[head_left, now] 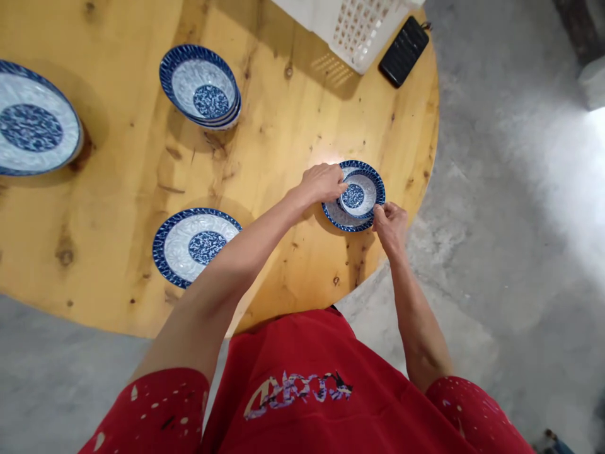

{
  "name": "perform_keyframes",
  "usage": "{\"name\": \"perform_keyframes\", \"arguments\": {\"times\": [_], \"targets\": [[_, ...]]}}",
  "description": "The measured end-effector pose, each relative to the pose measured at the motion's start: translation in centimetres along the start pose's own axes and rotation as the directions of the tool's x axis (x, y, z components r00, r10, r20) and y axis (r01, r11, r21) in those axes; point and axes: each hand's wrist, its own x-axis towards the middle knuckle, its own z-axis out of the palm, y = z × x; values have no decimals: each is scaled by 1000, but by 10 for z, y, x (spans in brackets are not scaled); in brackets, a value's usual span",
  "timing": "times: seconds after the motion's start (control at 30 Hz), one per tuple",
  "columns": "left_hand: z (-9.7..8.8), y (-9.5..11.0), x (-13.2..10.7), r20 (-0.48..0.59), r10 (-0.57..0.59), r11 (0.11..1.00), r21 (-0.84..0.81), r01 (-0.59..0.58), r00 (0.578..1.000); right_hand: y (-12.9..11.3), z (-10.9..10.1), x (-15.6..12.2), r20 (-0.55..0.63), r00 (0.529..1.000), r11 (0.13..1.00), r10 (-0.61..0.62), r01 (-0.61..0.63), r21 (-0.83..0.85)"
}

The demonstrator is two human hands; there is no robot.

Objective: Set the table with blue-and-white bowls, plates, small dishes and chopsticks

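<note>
A small blue-and-white bowl [363, 197] sits within the rim of a matching plate [350, 222] near the right edge of the round table. My left hand [326, 183] pinches the bowl's left rim, its fingers closed. On the opposite side, my right hand [390, 222] grips the bowl's lower right rim between thumb and fingers. The bowl's underside is hidden, so I cannot tell whether it rests on the plate or is slightly raised.
A stack of several bowls [210, 101] stands at the upper middle of the wooden table [283, 126]. Another plate [177, 243] lies partly behind my left forearm. At far left is a large dish [70, 126]. A white basket [326, 25] and black phone-like object [404, 52] are at the back.
</note>
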Motion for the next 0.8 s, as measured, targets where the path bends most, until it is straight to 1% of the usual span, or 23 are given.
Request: {"name": "perform_keyframes", "arguments": {"times": [0.1, 0.2, 0.27, 0.4, 0.5, 0.57, 0.63, 0.73, 0.8], "targets": [[-9, -3, -5, -22, -26, 999, -43, 25, 999, 0, -4, 1, 32, 999, 1000, -10, 11, -8], [-24, -8, -13, -106, -69, 992, -113, 57, 992, -1, -8, 1, 63, 998, 1000, 7, -8, 5], [-36, -12, -18, -152, -80, 984, -168, 54, 985, -3, -10, 2, 83, 996, 999, 32, -34, 28], [-56, -22, -30, -204, -115, 967, -248, 62, 972, -5, -8, 0, 123, 991, 996, 52, -61, 72], [-68, -31, -40, -233, -158, 957, -275, 91, 960, -3, -6, -1, 124, 991, 991, 54, -69, 117], [-75, -38, -46, -240, -200, 945, -303, 122, 950, -3, -5, -2, 125, 991, 990, 55, -70, 126], [-80, -47, -50, -223, -260, 926, -335, 176, 939, -4, -5, -2, 129, 990, 991, 62, -77, 114], [-85, -62, -53, -190, -352, 889, -373, 265, 916, -7, -6, -2, 135, 988, 992, 79, -92, 88], [-88, -71, -54, -199, -388, 874, -389, 291, 900, -9, -7, -3, 142, 986, 994, 84, -92, 55]]}}
